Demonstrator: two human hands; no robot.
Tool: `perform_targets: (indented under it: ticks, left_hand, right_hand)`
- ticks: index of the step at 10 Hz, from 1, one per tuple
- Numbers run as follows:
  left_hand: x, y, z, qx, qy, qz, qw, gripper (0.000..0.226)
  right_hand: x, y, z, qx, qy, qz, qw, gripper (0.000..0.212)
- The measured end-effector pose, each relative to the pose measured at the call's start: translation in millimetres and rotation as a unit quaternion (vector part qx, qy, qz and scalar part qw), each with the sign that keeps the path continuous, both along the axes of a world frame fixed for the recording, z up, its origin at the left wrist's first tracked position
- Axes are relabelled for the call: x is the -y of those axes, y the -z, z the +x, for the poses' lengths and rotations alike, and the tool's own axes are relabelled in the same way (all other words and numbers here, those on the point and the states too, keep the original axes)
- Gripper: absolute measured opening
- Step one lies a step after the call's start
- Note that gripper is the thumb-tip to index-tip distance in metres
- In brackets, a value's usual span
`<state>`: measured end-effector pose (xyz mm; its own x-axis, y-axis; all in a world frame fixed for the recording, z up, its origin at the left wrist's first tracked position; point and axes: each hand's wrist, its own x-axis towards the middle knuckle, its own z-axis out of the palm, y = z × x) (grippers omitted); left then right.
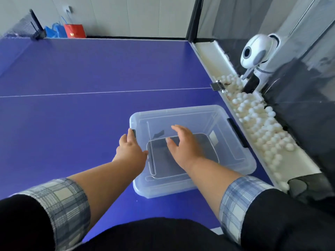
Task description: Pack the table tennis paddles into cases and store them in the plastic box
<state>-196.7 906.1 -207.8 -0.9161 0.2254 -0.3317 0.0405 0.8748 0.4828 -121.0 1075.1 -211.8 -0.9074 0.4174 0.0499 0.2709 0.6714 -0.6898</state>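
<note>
1. Inside the clear plastic box (192, 189) on the blue tabletop (72, 115), one dark case (161, 160) lies flat, partly hidden by the right hand (183, 145); any paddle cannot be seen.
2. Two hands: right fingers (176, 128) spread over the case; left hand (131, 149), fingers loosely extended, at the box's left rim.

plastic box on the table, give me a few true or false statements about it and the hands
1. The plastic box holds a dark case. True.
2. The right hand grips a paddle. False: it is open, fingers spread above the case.
3. The left hand is at the box's left rim. True.
4. The box is full of white balls. False: the white balls lie in a trough beside the table.
</note>
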Motion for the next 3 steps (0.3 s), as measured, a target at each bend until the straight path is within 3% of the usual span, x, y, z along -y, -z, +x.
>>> perform_targets:
  ticks: [1, 3]
  left_hand:
    - [-2, -11, 5, -0.033, 0.061, -0.033, 0.997, 0.087]
    - [-9, -45, 35, -0.091, 0.034, -0.017, 0.995, 0.08]
  right_hand:
    - [-30, -11, 15, -0.017, 0.018, 0.003, 1.0, 0.046]
    - [-107, -45, 49, -0.004, 0.004, 0.018, 1.0, 0.044]
